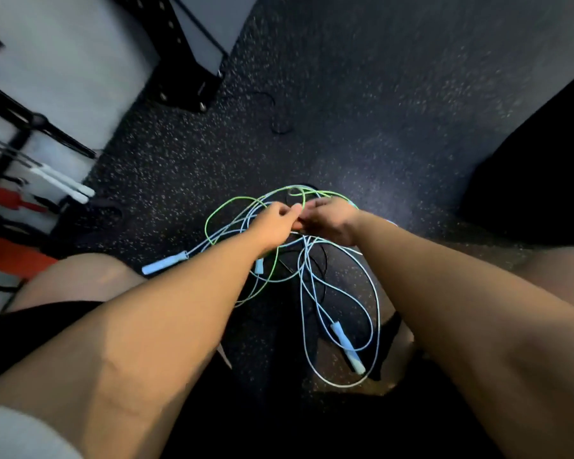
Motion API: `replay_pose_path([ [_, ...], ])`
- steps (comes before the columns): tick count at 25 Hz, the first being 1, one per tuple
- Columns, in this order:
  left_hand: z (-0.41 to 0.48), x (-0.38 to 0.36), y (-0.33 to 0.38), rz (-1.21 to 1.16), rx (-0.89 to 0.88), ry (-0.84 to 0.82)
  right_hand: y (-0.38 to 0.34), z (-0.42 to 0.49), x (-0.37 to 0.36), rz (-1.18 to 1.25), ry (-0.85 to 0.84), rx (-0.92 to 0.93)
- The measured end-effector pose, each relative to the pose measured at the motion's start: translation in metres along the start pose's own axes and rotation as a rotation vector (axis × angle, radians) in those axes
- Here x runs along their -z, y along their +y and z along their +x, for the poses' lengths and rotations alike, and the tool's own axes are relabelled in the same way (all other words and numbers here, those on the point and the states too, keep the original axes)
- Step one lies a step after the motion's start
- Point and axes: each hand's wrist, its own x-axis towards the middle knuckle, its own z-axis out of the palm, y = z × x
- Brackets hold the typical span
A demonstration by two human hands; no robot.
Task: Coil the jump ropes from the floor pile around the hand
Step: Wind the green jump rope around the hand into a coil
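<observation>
A tangle of jump ropes lies on the dark speckled floor between my knees. The light blue rope loops toward me, with one blue handle at the left and another blue handle near my right shin. A green rope loops out to the left of the pile. My left hand and my right hand meet over the top of the tangle, fingers curled into the cords. Which cord each hand pinches is blurred. A black rope lies dimly under the coloured ones.
A black metal rack foot stands at the upper left against a pale wall. White handles and red handles hang or lie at the far left. A thin black cord lies further out on the floor. A dark mass fills the right edge.
</observation>
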Motion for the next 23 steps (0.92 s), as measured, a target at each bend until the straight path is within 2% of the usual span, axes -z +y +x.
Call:
replay_pose_path([
  [2,-0.016,0.019,0.023,-0.133,-0.016,-0.130,-0.030,-0.018,-0.011,-0.028,0.036,0.100],
  [4,-0.032,0.042,0.053,-0.247,-0.070,-0.177,-0.062,-0.038,-0.020,-0.081,0.140,0.203],
  [6,-0.044,0.069,0.084,-0.229,-0.178,-0.193,-0.092,-0.063,-0.027,-0.127,0.228,0.333],
  [10,-0.071,0.106,0.114,-0.292,-0.326,-0.300,-0.139,-0.100,-0.040,-0.155,0.260,0.502],
  [14,-0.099,0.117,0.094,-0.211,-0.464,-0.342,-0.138,-0.096,-0.023,-0.640,0.445,0.651],
  [16,-0.104,0.126,0.093,-0.111,-0.504,-0.431,-0.127,-0.094,-0.011,-0.773,0.330,0.664],
  [19,-0.099,0.140,0.097,-0.138,-0.502,-0.535,-0.118,-0.090,-0.013,-0.924,0.072,0.690],
  [21,-0.093,0.147,0.097,-0.239,-0.466,-0.587,-0.119,-0.085,-0.015,-0.902,0.025,0.718],
  [23,-0.090,0.156,0.098,-0.343,-0.444,-0.599,-0.126,-0.088,-0.012,-0.748,0.002,0.675],
])
